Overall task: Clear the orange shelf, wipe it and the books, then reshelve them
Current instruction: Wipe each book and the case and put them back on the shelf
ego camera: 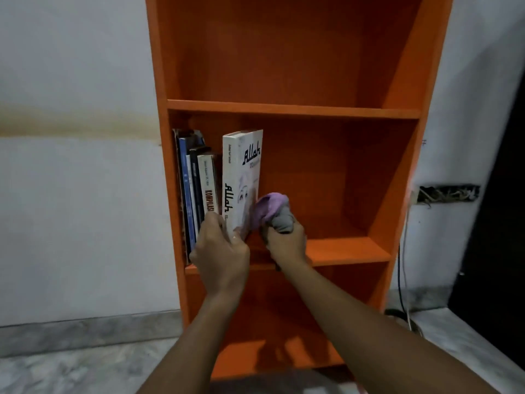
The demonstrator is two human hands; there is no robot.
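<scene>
An orange bookshelf [292, 109] stands against a white wall. On its middle board, several books [196, 191] stand upright at the left end. A white book with black lettering [241, 172] stands just right of them, its lower corner gripped by my left hand [221, 251]. My right hand [287, 243] holds a bunched purple and grey cloth [274, 210], which touches the white book's front cover low down.
The top compartment and the right part of the middle board [346, 248] hold nothing. A wall opening with loose wires [449, 194] and hanging cables [403, 280] lie right of the shelf. A dark door [500, 251] is at far right. The floor is marbled grey.
</scene>
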